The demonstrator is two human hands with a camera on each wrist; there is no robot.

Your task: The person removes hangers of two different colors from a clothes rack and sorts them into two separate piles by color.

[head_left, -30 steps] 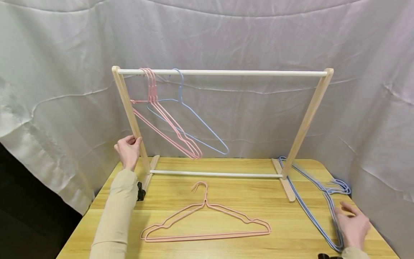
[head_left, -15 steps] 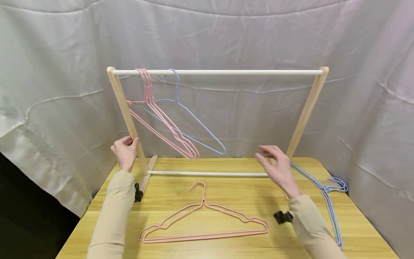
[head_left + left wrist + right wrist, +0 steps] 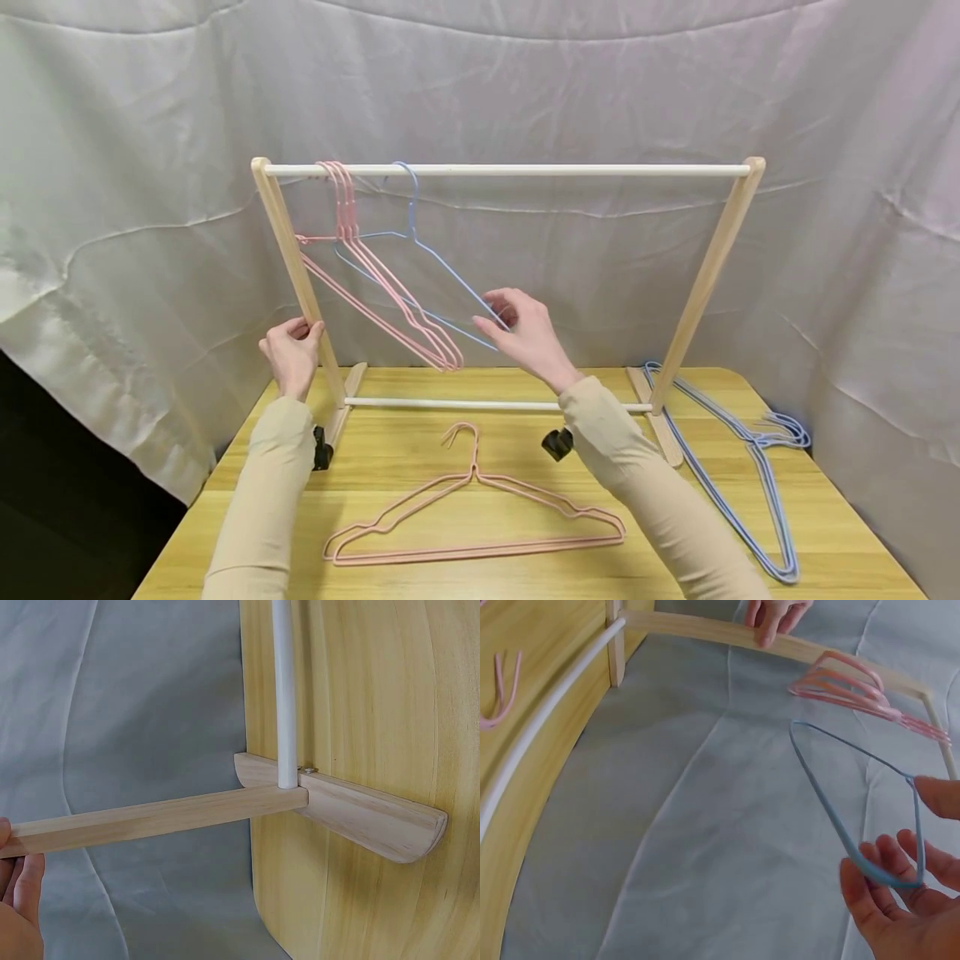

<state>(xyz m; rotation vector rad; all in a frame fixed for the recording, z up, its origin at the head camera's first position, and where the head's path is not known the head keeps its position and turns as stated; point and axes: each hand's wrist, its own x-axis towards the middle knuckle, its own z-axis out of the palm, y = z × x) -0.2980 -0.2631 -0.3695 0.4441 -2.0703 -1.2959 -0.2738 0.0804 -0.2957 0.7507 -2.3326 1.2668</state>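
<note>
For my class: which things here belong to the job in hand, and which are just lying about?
Probably in the job:
Rack, pinched by the left grip
Hung blue hanger, in the right grip
Hung pink hangers

Apparently lying about:
Loose pink hangers on the table
Loose blue hangers at right

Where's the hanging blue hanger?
In the head view, the blue hanger hangs on the left half of the top bar, right of the hung pink hangers, touching the right hand.
</note>
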